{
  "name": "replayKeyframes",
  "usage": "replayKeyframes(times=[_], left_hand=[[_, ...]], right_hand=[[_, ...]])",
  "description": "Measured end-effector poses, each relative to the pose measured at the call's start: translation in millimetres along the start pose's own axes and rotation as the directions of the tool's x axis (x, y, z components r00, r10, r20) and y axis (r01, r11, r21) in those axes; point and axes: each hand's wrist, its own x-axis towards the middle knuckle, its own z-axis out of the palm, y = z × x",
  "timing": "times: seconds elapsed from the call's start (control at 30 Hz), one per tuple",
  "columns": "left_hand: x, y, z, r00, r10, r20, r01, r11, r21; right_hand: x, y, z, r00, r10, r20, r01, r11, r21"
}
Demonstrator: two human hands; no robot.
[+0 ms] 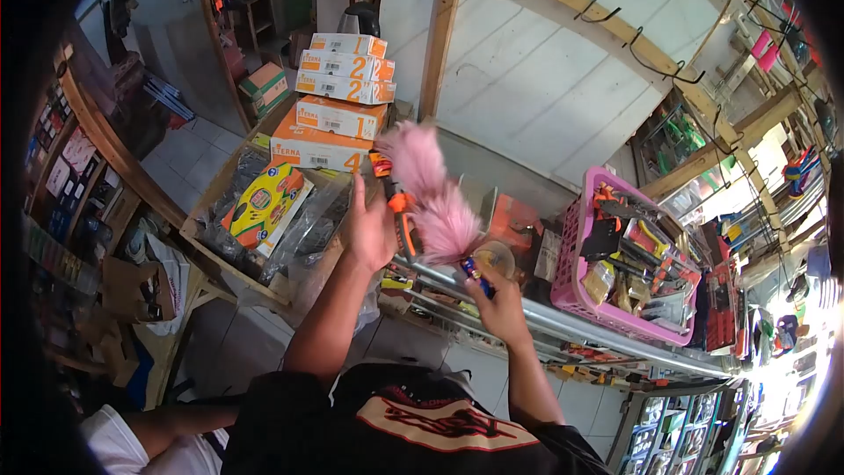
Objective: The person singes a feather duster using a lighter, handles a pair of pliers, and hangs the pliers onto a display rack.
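right hand (501,303) clenched on blue handle of pink duster (431,189), above glass counter (563,321). left hand (374,229) grasps orange-black tool (400,207). pink basket (576,255) full of packaged tools. wooden crate (207,229) holds bagged goods.

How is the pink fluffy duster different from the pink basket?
The pink feather duster is soft and fluffy and blurred; the pink basket is stiff plastic with a grid of holes. The duster is held up in the right hand; the basket sits on the counter, filled with packaged tools. Both are pink.
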Motion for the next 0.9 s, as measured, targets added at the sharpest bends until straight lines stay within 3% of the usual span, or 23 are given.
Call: replayKeyframes(times=[0.1, 0.13, 0.23, 0.27, 0.33, 0.37, 0.4, 0.5, 0.53, 0.63, 0.7, 0.77, 0.8, 0.83, 0.9], left_hand=[[-2.7, -12.3, -7.1, 0.942, 0.112, -0.317, -0.071, 0.988, 0.140], [-1.2, -15.0, -4.4, 0.909, 0.159, -0.384, -0.093, 0.978, 0.186], [11.2, -23.5, 41.0, 0.801, 0.263, -0.538, -0.150, 0.958, 0.245], [12.6, -27.0, 41.0, 0.742, 0.274, -0.611, -0.140, 0.956, 0.259], [4.9, -23.9, -23.0, 0.918, 0.264, -0.294, -0.268, 0.963, 0.027], [4.1, -23.5, -46.7, 0.952, 0.285, -0.110, -0.296, 0.949, -0.110], [8.9, -24.5, -37.2, 0.936, 0.303, -0.178, -0.312, 0.950, -0.028], [22.1, -32.3, -15.2, 0.892, 0.315, -0.323, -0.276, 0.948, 0.160], [26.4, -31.7, -15.1, 0.864, 0.303, -0.403, -0.228, 0.948, 0.223], [23.4, -58.4, -3.0, 0.926, 0.299, -0.229, -0.279, 0.953, 0.115], [18.9, -44.2, -25.1, 0.982, 0.138, -0.128, -0.144, 0.989, -0.035], [15.5, -25.7, -27.4, 0.998, 0.034, -0.051, -0.036, 0.998, -0.048], [16.2, -33.8, 29.5, 0.934, 0.295, -0.200, -0.200, 0.898, 0.391], [19.1, -27.4, 35.9, 0.840, 0.304, -0.450, -0.135, 0.919, 0.369], [27.4, -25.9, 44.8, 0.758, 0.343, -0.555, -0.113, 0.907, 0.405]], right_hand=[[-0.2, 22.3, 8.2, 0.951, -0.254, 0.178, 0.260, 0.966, -0.007], [-2.1, 23.3, 7.9, 0.949, -0.286, 0.134, 0.294, 0.955, -0.042], [-7.1, 19.2, 9.7, 0.999, -0.029, 0.017, 0.029, 0.999, -0.021], [-13.1, 7.1, 8.3, 0.998, 0.004, 0.070, -0.001, 0.999, -0.035], [-23.7, 13.5, 11.7, 0.983, -0.143, 0.116, 0.147, 0.989, -0.030], [-26.0, 15.6, 10.2, 0.966, -0.220, 0.136, 0.226, 0.974, -0.032], [-26.8, 11.3, 5.3, 0.966, -0.248, 0.072, 0.254, 0.962, -0.100], [-25.0, -15.3, -4.7, 0.992, 0.068, 0.107, -0.062, 0.997, -0.056], [-25.3, -5.4, 6.4, 0.993, -0.114, 0.013, 0.115, 0.988, -0.104], [-22.0, -9.2, 30.8, 0.982, -0.190, -0.015, 0.188, 0.979, -0.073], [-16.5, -9.7, 24.8, 0.990, -0.136, 0.047, 0.138, 0.989, -0.047], [-15.1, -9.6, 8.1, 0.992, -0.031, 0.122, 0.030, 1.000, 0.003], [-15.8, 12.9, 12.9, 0.995, -0.095, 0.014, 0.094, 0.993, 0.066], [-17.0, 10.3, 15.5, 0.996, -0.084, -0.007, 0.084, 0.993, 0.086], [-18.9, 3.0, 17.5, 0.997, -0.059, -0.053, 0.065, 0.991, 0.118]])
